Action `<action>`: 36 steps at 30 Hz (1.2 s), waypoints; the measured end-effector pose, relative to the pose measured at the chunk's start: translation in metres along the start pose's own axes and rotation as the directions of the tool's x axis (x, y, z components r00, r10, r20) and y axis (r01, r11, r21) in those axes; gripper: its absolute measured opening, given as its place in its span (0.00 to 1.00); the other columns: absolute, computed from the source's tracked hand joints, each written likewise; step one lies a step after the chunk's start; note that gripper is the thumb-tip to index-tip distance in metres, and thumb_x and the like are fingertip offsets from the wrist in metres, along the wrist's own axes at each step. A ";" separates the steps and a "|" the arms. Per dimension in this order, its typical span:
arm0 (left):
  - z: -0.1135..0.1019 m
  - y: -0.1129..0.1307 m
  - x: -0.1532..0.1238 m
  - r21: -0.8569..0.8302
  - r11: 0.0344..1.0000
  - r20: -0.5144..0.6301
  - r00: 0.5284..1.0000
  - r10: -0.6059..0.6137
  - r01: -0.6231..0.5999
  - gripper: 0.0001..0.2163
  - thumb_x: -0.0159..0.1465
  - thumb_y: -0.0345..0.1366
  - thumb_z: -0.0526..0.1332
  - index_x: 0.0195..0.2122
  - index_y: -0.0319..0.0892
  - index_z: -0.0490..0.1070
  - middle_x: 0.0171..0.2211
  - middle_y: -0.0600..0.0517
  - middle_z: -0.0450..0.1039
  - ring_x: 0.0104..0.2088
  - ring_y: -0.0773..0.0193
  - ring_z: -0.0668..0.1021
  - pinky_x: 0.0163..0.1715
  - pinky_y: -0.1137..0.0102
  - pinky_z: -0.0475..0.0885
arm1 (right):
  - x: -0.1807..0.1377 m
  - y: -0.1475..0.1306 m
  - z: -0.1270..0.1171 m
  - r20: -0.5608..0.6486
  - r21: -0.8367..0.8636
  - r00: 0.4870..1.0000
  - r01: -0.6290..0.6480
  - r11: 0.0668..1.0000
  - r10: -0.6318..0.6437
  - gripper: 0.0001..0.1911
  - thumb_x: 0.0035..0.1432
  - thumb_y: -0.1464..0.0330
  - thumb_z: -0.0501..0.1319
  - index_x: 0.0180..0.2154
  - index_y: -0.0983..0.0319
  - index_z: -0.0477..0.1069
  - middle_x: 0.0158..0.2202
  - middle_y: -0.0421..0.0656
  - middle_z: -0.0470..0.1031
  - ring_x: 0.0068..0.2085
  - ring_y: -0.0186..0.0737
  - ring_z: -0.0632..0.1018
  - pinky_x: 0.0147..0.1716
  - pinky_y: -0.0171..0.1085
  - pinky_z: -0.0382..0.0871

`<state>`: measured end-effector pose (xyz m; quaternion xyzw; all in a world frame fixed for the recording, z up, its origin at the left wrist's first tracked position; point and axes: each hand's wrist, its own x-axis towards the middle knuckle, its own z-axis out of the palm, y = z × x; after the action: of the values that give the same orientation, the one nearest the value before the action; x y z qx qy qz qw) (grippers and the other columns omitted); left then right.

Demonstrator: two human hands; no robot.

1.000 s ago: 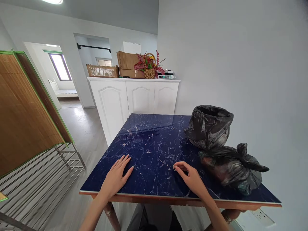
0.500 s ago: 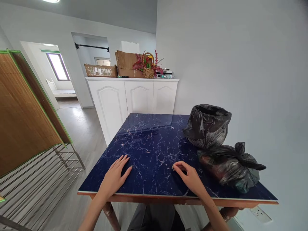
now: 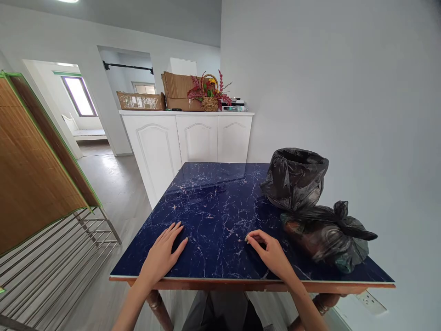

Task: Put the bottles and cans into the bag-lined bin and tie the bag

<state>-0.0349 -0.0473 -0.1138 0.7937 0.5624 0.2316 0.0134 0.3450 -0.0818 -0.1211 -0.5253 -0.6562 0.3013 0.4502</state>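
My left hand (image 3: 161, 255) lies flat on the dark blue marbled table top (image 3: 213, 202), fingers stretched out, holding nothing. My right hand (image 3: 270, 253) rests on the table near the front edge with its fingers curled loosely, nothing in them. To the right of it lies a tied black plastic bag (image 3: 327, 236) on its side. Behind that bag stands an open black bag (image 3: 294, 177) lining a small bin.
The table stands against a white wall on the right. A white cabinet (image 3: 193, 138) at the back carries cardboard boxes (image 3: 177, 92) and a flower basket (image 3: 209, 96). A bamboo mat over a metal rack (image 3: 44, 184) is on the left. A wall socket (image 3: 370, 301) sits below the table's right corner.
Only the view has shifted a little to the right; both hands and the bags stay where they were.
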 end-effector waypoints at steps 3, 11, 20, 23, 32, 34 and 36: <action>-0.001 0.000 0.000 0.012 1.000 0.006 1.000 -0.005 0.005 0.27 0.75 0.55 0.54 0.68 0.45 0.70 0.72 0.47 0.66 0.73 0.48 0.66 0.74 0.48 0.59 | -0.001 -0.001 0.000 0.006 -0.002 1.000 -0.012 1.000 0.012 0.24 0.69 0.44 0.58 0.42 0.57 0.79 0.43 0.47 0.85 0.47 0.51 0.84 0.50 0.45 0.77; 0.000 -0.002 -0.001 0.040 0.999 -0.018 1.000 0.012 -0.011 0.26 0.76 0.55 0.53 0.68 0.47 0.71 0.71 0.49 0.68 0.72 0.49 0.67 0.74 0.51 0.62 | -0.002 -0.001 0.000 0.023 0.009 0.999 -0.026 1.000 0.026 0.20 0.71 0.48 0.58 0.43 0.56 0.78 0.45 0.46 0.84 0.48 0.50 0.83 0.52 0.45 0.73; 0.000 -0.001 -0.001 0.052 0.999 -0.006 1.000 0.009 -0.008 0.27 0.76 0.54 0.53 0.68 0.44 0.70 0.71 0.47 0.68 0.73 0.49 0.67 0.73 0.50 0.62 | -0.001 0.000 0.001 0.018 0.018 1.000 -0.018 1.000 0.017 0.19 0.71 0.49 0.59 0.43 0.56 0.78 0.44 0.45 0.84 0.47 0.49 0.83 0.51 0.44 0.73; 0.000 -0.002 -0.001 0.045 0.999 -0.010 1.000 0.012 -0.012 0.26 0.76 0.54 0.53 0.68 0.45 0.70 0.71 0.47 0.68 0.73 0.49 0.67 0.73 0.49 0.62 | -0.001 0.001 0.001 0.014 0.017 1.000 -0.016 1.000 0.016 0.20 0.71 0.49 0.59 0.42 0.56 0.79 0.43 0.45 0.84 0.47 0.49 0.83 0.51 0.44 0.73; 0.000 -0.001 -0.001 0.042 0.999 -0.017 1.000 0.008 -0.008 0.26 0.76 0.54 0.53 0.67 0.45 0.71 0.71 0.47 0.68 0.73 0.49 0.67 0.73 0.49 0.62 | -0.001 0.003 0.002 0.011 0.021 1.000 -0.012 1.000 0.012 0.19 0.71 0.49 0.60 0.43 0.56 0.79 0.43 0.45 0.84 0.47 0.50 0.83 0.52 0.45 0.74; 0.000 -0.001 -0.001 0.039 0.999 -0.011 1.000 -0.001 0.002 0.26 0.76 0.54 0.53 0.68 0.45 0.70 0.71 0.48 0.67 0.73 0.49 0.67 0.73 0.49 0.62 | -0.002 0.002 0.002 0.011 0.023 1.000 -0.013 1.000 0.013 0.20 0.71 0.49 0.59 0.43 0.56 0.78 0.43 0.45 0.84 0.47 0.50 0.83 0.50 0.45 0.74; -0.001 -0.001 -0.001 0.036 0.999 -0.013 1.000 -0.002 0.002 0.26 0.76 0.54 0.53 0.68 0.46 0.70 0.71 0.48 0.67 0.73 0.49 0.67 0.73 0.49 0.62 | -0.002 0.000 0.001 0.011 0.023 1.000 -0.012 1.000 0.012 0.20 0.71 0.48 0.59 0.42 0.56 0.78 0.43 0.45 0.84 0.46 0.50 0.83 0.49 0.44 0.74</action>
<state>-0.0363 -0.0485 -0.1140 0.7917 0.5674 0.2263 -0.0044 0.3441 -0.0835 -0.1226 -0.5222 -0.6521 0.3145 0.4507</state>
